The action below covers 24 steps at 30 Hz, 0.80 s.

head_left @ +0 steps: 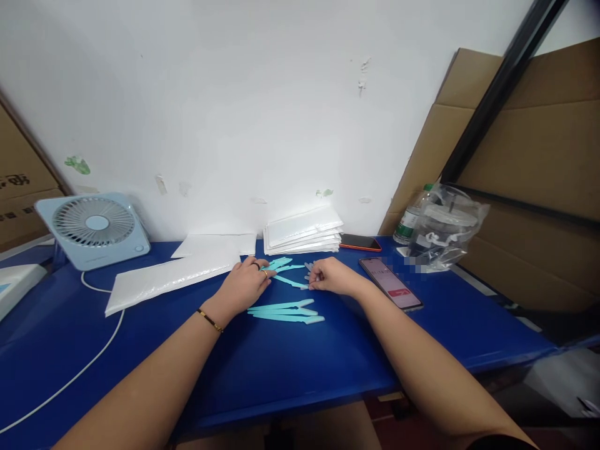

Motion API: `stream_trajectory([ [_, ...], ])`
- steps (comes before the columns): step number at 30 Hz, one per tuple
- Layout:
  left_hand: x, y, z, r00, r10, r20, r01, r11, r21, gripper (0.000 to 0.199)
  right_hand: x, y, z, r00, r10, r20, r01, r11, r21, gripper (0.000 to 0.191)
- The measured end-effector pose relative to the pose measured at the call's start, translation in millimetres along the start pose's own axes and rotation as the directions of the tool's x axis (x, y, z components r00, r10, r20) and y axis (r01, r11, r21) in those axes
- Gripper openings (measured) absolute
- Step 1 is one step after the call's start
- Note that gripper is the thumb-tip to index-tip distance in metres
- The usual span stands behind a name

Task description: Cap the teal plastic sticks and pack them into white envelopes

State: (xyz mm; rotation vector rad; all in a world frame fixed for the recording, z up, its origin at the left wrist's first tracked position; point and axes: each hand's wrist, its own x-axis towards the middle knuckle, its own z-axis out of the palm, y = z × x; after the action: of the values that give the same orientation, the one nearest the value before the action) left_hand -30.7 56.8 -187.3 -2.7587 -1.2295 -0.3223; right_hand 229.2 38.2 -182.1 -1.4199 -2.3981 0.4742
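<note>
My left fingers [265, 270] reach, loosely extended, over the upper turquoise sticks [287, 282]; my right fingers [317, 278] bunch together by the sticks' far ends. I cannot tell whether either set grips one. From there, lower turquoise sticks [281, 317] lie at six o'clock on the bench [281, 369], a phone [394, 284] at three.
</note>
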Motion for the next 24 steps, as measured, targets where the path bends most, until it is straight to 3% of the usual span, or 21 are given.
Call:
stream_trajectory([
  [3, 1, -1, -1.4, 0.997, -0.065, -0.035, 0.066, 0.997, 0.034, 0.035, -1, 1, -1, 1.000, -0.009, 0.000, 0.009, 1.000, -0.012, 0.008],
  [9, 3, 21, 0.6, 0.986, 0.168, -0.018, -0.168, 0.986, 0.007, 0.031, -1, 1, -1, 0.999, 0.032, -0.031, -0.033, 0.998, -0.059, 0.011],
  [19, 0, 26, 2.8, 0.978, 0.194, 0.070, -0.184, 0.974, -0.134, 0.033, 1, 9, -1, 0.997, 0.078, -0.012, -0.078, 0.997, -0.006, 0.011],
  [24, -3, 31, -0.7, 0.971, 0.219, 0.093, -0.207, 0.971, -0.123, 0.033, 1, 8, -2, 0.998, 0.062, 0.003, -0.062, 0.998, 0.026, 0.014],
])
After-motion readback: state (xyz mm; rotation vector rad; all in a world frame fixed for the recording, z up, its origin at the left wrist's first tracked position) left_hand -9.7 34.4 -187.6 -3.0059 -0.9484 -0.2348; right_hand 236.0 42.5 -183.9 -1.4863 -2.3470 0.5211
